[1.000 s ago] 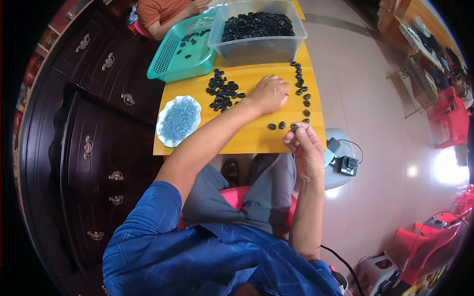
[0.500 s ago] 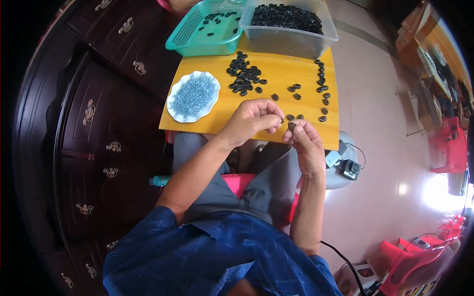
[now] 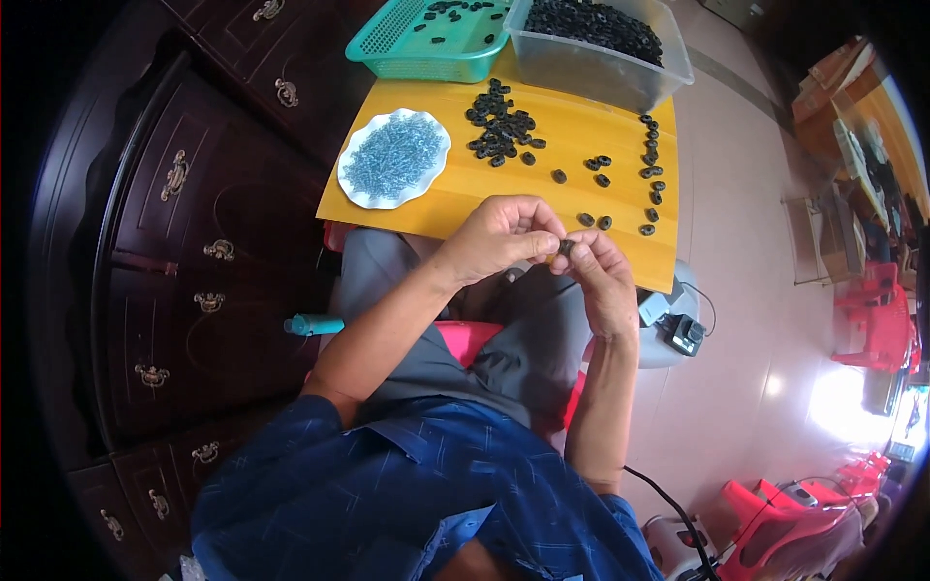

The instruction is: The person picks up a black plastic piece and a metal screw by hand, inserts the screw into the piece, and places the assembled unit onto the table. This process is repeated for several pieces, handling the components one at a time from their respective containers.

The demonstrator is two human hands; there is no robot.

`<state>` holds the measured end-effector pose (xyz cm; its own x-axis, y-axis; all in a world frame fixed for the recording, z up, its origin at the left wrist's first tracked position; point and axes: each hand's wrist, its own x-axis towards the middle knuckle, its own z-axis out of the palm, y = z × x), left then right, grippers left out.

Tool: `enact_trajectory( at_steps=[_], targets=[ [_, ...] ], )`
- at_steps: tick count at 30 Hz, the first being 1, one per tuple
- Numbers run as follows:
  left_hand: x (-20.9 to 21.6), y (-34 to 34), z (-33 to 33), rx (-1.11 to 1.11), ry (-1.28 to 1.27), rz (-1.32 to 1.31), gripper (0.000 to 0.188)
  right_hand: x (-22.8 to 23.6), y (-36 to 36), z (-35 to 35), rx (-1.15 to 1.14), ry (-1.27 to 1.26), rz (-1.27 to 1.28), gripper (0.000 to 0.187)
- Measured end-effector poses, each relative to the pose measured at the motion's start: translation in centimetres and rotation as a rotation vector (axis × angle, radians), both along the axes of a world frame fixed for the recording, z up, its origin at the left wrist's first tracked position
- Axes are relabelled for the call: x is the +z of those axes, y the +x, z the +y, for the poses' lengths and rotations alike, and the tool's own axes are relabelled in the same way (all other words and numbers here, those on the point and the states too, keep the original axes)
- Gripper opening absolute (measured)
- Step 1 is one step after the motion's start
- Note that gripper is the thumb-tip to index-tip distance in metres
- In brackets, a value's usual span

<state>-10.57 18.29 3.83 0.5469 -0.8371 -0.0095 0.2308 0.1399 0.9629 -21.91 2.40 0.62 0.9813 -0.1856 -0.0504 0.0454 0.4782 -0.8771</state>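
Over the near edge of the yellow table, my two hands meet fingertip to fingertip. My right hand pinches a small black oval part between thumb and fingers. The fingers of my left hand are pinched together against that part; whatever they hold is too small and covered to make out. Just beyond my hands lie loose black parts of the same kind. A white scalloped plate heaped with thin bluish, screw-like pieces stands to the left of my left hand.
A pile of black parts lies mid-table, and a line of them runs down the right side. At the back stand a green basket and a clear tub full of black parts. Dark drawers border the left.
My hands have come together: the left fingertips, apart from the black part before, now touch it. The view has shifted slightly, so the table sits a little higher and farther right.
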Motion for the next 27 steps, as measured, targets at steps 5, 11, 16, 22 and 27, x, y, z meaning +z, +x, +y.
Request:
enact_trajectory(
  at_steps=[5, 11, 16, 22, 27],
  targets=[
    [-0.3, -0.1, 0.0, 0.007, 0.006, 0.016, 0.003, -0.2, 0.1, 0.1, -0.028, -0.083, 0.010, 0.014],
    [-0.5, 0.2, 0.4, 0.022, 0.045, -0.020, 0.002, -0.5, 0.4, 0.7, -0.035, -0.111, -0.007, 0.016],
    [-1.4, 1.0, 1.0, -0.041, -0.041, 0.114, 0.007, -0.1, 0.6, 1.3, -0.004, 0.001, -0.075, 0.015],
    [-0.9, 1.3, 0.4, -0.044, -0.009, 0.134, 0.009, -0.1, 0.6, 1.0, -0.010, 0.107, -0.082, 0.018],
    [-0.5, 1.0, 0.0, -0.057, -0.014, 0.180, 0.008, -0.3, 0.4, 0.7, -0.017, 0.126, -0.070, 0.017]
  ],
)
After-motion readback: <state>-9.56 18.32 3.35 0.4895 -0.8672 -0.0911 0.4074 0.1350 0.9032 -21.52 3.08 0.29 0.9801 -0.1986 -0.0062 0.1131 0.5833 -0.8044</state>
